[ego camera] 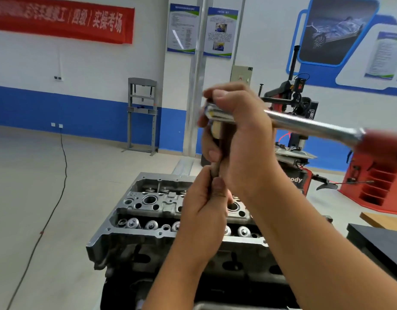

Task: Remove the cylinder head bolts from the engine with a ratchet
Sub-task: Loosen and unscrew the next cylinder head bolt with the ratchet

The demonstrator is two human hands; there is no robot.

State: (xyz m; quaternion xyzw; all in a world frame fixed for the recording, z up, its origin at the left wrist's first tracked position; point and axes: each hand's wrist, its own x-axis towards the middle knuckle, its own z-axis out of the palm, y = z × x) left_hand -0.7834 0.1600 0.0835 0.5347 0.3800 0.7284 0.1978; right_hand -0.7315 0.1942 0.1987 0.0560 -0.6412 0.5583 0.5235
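The grey engine [148,233] stands low in the middle of the view, its cylinder head open with valve springs and round holes showing. Above it I hold a long silver ratchet [309,124] with a red handle that runs off to the right. My right hand [240,135] grips the ratchet's head end, raised well above the engine. My left hand [206,211] pinches a thin dark shaft [215,170] that hangs down from the ratchet head. Whether the shaft is an extension or a bolt, I cannot tell; its lower end is hidden by my fingers.
A red tyre-changing machine [304,104] and a red rack [376,182] stand at the right. A dark table corner [380,240] lies near right. A grey press frame [141,115] stands by the far wall. A black cable [56,198] runs over the floor at left.
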